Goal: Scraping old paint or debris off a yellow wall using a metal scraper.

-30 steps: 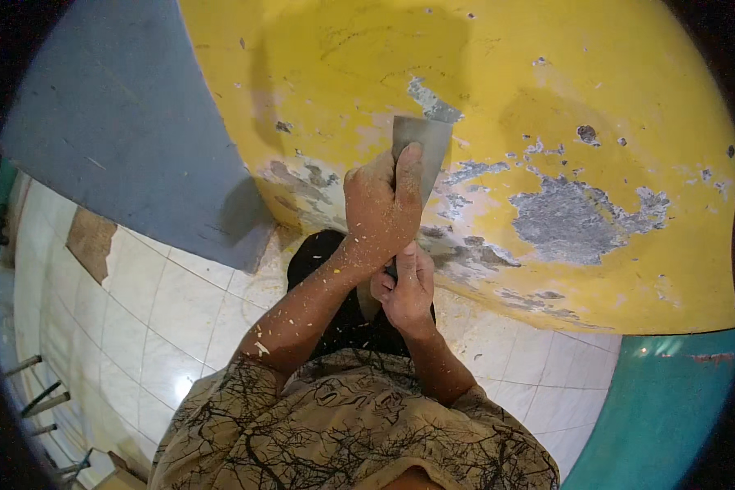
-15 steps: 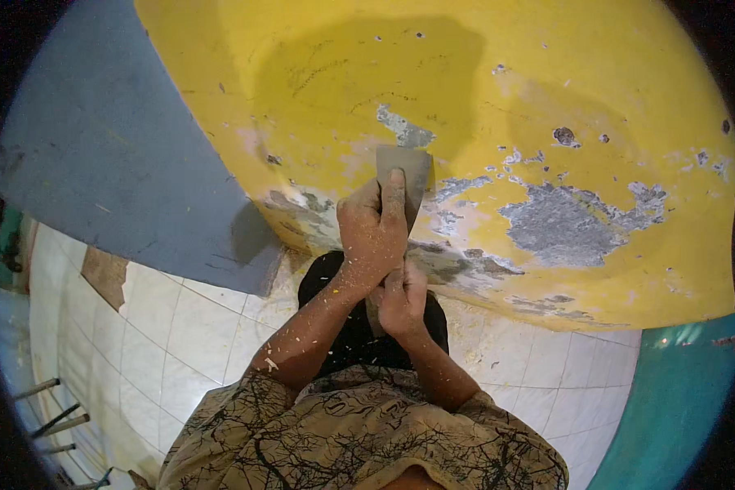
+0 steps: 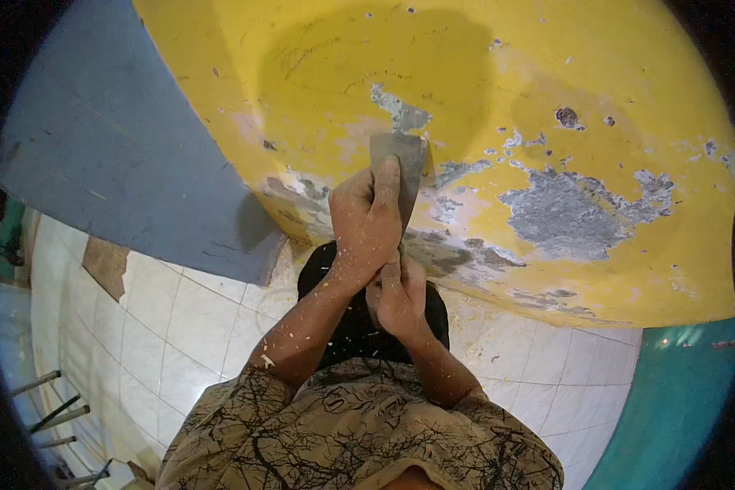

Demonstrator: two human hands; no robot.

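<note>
Both hands grip a scraper [image 3: 402,167] against the yellow wall [image 3: 498,73], near the middle of the head view. The left hand [image 3: 367,224] lies over the lower part of the grey blade, fingers [image 3: 386,184] stretched flat along it and pressing it to the wall, with the blade's square end showing at 12 o'clock from the knuckles. The right hand [image 3: 400,294] sits just below, at 5 o'clock from the left hand and touching it, curled shut around the tool's handle, which is mostly hidden inside the fist. Both forearms carry pale flecks of paint.

The blade's top edge rests just under a small bare grey patch [image 3: 400,110] where the paint is gone. A larger bare grey area [image 3: 563,216] lies at 3 o'clock from the scraper, well apart. At 9 o'clock the wall turns grey-blue [image 3: 106,155]. Below the hands is a white tiled floor [image 3: 171,327], and at 5 o'clock a teal stretch of wall [image 3: 670,400]. The person's patterned shirt [image 3: 351,441] fills the lower edge.
</note>
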